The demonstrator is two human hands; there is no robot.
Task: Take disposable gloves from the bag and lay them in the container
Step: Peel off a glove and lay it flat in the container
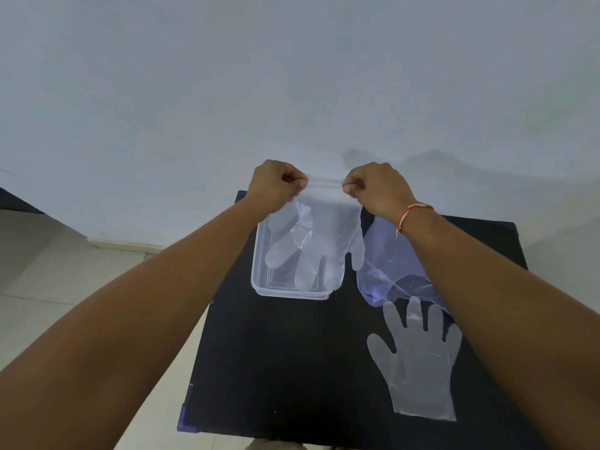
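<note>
1. Held glove (319, 241): hangs fingers-down over the clear container (259, 280), cuff stretched between both fists.
2. Left hand (276, 185) pinches the cuff at 9 o'clock; right hand (376, 186) at 3 o'clock.
3. Bag (386, 264): at 3 o'clock of the container, apparently open.
4. Second glove (418, 362): flat on the dark table (276, 368), 5 o'clock.

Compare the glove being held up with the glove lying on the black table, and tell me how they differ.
The held glove hangs fingers-down, pinched at its cuff by the left hand and right hand, over the clear container. The table glove lies flat, fingers pointing away from the person, untouched.

The held glove looks rumpled; the table glove is spread smooth against the black table.

Both are thin, translucent plastic.
</note>
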